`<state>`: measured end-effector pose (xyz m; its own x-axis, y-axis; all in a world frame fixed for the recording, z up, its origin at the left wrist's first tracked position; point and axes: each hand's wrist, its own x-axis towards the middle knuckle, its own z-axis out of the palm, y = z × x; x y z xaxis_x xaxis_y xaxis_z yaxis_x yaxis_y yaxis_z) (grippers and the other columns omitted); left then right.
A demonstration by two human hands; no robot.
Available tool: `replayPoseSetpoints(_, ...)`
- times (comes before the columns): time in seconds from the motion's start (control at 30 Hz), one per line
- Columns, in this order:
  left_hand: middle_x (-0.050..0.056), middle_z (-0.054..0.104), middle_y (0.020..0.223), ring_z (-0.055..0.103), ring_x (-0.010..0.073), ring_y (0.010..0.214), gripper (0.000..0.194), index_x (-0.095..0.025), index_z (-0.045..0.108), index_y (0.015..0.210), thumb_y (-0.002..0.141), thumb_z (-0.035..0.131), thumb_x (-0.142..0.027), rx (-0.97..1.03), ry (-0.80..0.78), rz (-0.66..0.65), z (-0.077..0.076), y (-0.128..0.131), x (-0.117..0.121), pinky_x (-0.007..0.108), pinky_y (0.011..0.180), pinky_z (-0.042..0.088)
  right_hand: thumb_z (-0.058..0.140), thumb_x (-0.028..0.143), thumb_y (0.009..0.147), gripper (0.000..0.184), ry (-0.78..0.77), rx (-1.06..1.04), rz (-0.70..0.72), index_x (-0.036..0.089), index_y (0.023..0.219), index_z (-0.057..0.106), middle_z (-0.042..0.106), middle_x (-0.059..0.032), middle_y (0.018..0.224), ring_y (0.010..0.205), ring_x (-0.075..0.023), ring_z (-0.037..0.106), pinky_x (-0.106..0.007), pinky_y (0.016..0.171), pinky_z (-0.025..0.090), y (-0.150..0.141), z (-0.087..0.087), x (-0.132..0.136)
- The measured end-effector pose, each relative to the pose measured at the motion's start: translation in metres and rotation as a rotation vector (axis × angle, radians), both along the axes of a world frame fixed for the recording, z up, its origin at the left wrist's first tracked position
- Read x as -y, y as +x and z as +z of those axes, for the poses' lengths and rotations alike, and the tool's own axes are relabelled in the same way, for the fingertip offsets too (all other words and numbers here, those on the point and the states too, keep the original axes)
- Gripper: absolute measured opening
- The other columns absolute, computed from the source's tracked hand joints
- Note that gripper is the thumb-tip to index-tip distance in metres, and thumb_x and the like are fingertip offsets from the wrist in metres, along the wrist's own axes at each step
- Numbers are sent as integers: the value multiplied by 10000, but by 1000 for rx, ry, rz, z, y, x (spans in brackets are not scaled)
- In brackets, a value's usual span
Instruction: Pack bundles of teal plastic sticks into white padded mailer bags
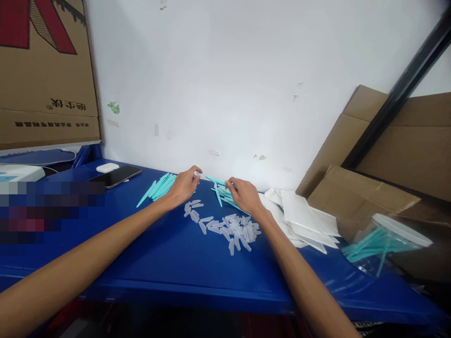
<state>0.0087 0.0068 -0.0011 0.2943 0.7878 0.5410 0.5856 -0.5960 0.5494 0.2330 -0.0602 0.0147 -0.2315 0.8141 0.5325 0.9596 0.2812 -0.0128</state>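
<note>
My left hand (185, 185) is closed in a pinch, with a small translucent plastic cap (197, 173) at its fingertips. Between the fingers and thumb of my right hand (245, 195) is a slim teal plastic stick (215, 180), its thin end pointing left toward the cap; the two are apart. Beside my left hand lies a pile of similar teal sticks (160, 188). More teal sticks (218, 195) lie under and beside my right hand, partly hidden by it. Loose translucent caps (237, 230) are heaped and strewn on the table between my forearms.
The blue table (158, 263) meets a white wall. At left are a phone (116, 176), a white case (107, 167) and a large cardboard box (45, 75). White packets (303, 216) lie right of my right hand, near a clear tub (387, 239) of teal sticks and cardboard (362, 192).
</note>
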Motion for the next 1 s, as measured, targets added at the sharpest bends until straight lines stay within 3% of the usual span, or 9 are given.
replayPoseSetpoints(0.23, 97, 679, 918, 652, 213, 795, 413, -191, 651, 1237, 947, 359, -235, -92, 16, -23, -2, 1, -5, 336, 749, 484, 307, 407, 1051, 369, 3, -6, -13, 243, 972, 627, 719, -22, 872, 763, -181, 628, -266, 603, 283, 0, 1, 0)
replayPoseSetpoints(0.5, 87, 733, 861, 656, 169, 662, 316, -131, 715, 1098, 846, 558, -240, 163, -246, -80, 5, 1, 1, 274, 605, 500, 310, 450, 1048, 401, 7, -12, 4, 248, 944, 641, 700, -19, 840, 749, -175, 618, -264, 602, 286, 2, 1, -1)
replayPoseSetpoints(0.77, 84, 680, 819, 617, 151, 685, 280, -109, 694, 958, 791, 643, -327, 504, -655, -266, 4, 2, -1, 242, 552, 450, 350, 456, 1041, 342, 34, -54, 31, 255, 1051, 626, 646, -23, 945, 802, -150, 621, -262, 668, 356, 6, -2, -4)
replayPoseSetpoints(1.0, 47, 597, 744, 572, 129, 622, 256, -103, 646, 856, 748, 661, -335, 552, -761, -336, -1, 2, -5, 227, 503, 388, 392, 450, 1031, 295, 16, -46, 97, 257, 1089, 607, 631, -20, 976, 832, -158, 621, -265, 672, 370, 3, -3, -2)
